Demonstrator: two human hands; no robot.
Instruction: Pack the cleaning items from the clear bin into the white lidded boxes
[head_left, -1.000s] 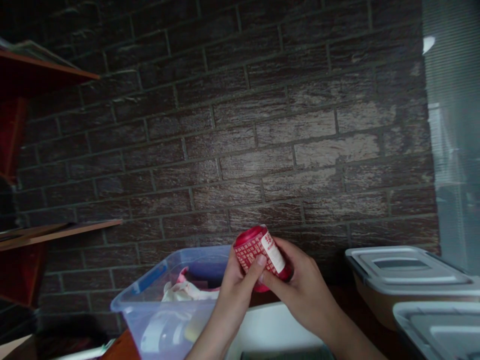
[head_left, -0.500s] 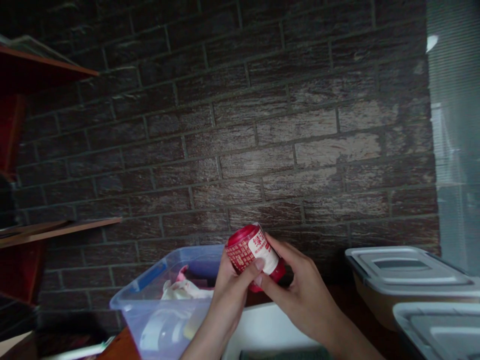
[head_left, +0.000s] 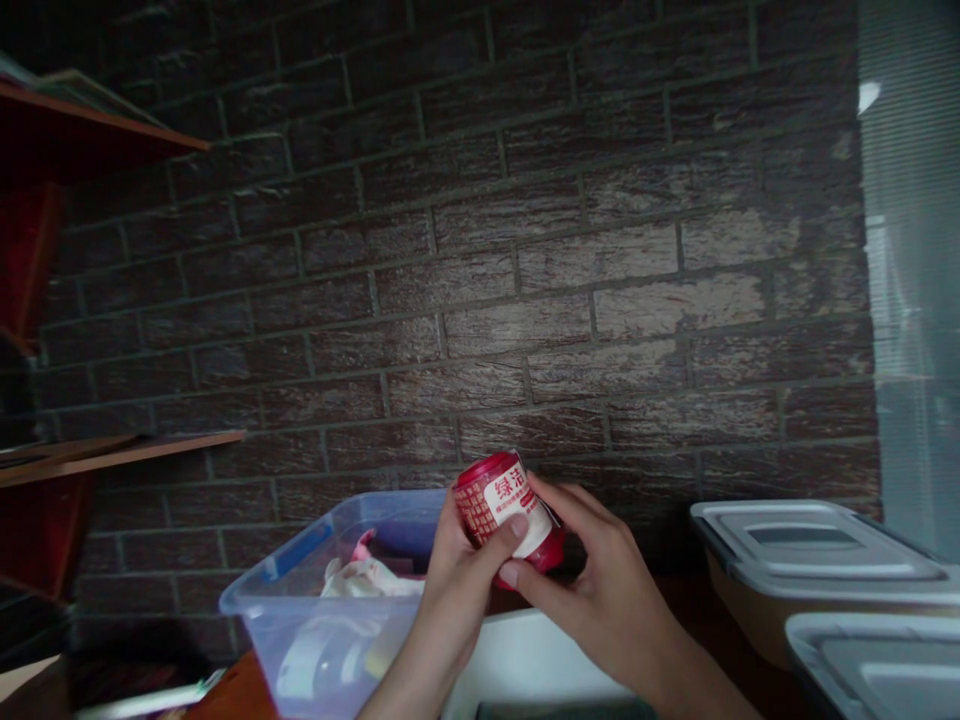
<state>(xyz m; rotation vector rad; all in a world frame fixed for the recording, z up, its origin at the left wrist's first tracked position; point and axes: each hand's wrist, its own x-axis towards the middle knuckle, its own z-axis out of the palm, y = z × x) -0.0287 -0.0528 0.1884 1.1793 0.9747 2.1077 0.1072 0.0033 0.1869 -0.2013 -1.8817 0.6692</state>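
A red plastic jar [head_left: 501,482] with a white label in red Chinese characters is tilted between my two hands. My left hand [head_left: 469,575] wraps round its left side, thumb lying across the label. The fingers of my right hand [head_left: 600,560] grip the right side, and its thumb presses near the lower end. Most of the left fingers are hidden behind the jar. Below the hands stands a white bin [head_left: 551,640], with something dark inside at the bottom edge of the view.
To the left, a translucent blue plastic tub [head_left: 300,610] holds a white and pink cloth [head_left: 367,578]. Two lidded storage boxes [head_left: 810,545] stand at right. Wooden shelves [head_left: 127,455] jut out at the far left. A dark brick wall [head_left: 487,250] rises behind.
The jar has turned in my hands, so its label now faces me more fully. Both hands keep hold of it at nearly the same place.
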